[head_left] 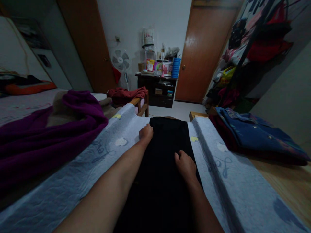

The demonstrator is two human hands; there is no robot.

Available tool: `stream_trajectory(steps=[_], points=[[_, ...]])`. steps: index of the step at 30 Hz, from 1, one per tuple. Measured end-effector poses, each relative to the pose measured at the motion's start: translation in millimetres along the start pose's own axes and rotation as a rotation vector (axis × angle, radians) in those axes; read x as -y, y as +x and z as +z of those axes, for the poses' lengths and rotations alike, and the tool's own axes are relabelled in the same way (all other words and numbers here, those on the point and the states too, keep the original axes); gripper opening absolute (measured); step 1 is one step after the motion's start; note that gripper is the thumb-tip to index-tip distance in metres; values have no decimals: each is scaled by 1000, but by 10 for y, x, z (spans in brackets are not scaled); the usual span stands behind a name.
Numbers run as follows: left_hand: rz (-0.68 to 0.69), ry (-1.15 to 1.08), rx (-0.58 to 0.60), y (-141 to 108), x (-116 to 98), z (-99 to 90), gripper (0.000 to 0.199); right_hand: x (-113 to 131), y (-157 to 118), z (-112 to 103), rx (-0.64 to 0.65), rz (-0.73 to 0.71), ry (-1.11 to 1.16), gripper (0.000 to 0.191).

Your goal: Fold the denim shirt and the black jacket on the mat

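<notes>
A black cloth (167, 184), perhaps a garment, lies lengthwise before me on a grey patterned sheet (104, 150). My left hand (146, 133) is closed at the far left edge of this black cloth, its fingers wrapped on the fabric. Nearer to me, my right hand (186, 165) rests on the cloth's right half. Its fingers are loosely bent, thumb and forefinger a little apart, and I see nothing held between them. The cloth's near end runs out of view below, between my forearms.
A purple blanket (80, 113) is heaped at left. On the right lies a stack of folded clothes, a blue denim one (259, 129) on top. Beyond stand a wooden frame with a reddish cloth (128, 93), a fan (120, 60), a dark cabinet (155, 94) and hanging clothes (267, 48).
</notes>
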State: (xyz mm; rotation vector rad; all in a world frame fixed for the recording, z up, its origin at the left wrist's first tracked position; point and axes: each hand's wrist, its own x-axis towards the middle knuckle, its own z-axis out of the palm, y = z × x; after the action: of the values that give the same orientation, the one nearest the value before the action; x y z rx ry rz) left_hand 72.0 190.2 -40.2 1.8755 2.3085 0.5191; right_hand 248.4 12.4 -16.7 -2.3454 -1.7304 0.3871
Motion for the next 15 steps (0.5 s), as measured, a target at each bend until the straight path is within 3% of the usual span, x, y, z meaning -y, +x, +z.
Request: stream_trajectory(steps=[4,8,12,15], points=[[82,64,-43,-13,-25,-67,31,-2,3,7,1,3,8,33],[292,94,-72,-40,-15,-142,31,8,9,1,6,3,13,33],[504,103,44,-61,24,-61,30,18,2,-7,0,7,8,33],[555,122,118,-55,60,65,42,24,-5,-11,11,15,4,33]])
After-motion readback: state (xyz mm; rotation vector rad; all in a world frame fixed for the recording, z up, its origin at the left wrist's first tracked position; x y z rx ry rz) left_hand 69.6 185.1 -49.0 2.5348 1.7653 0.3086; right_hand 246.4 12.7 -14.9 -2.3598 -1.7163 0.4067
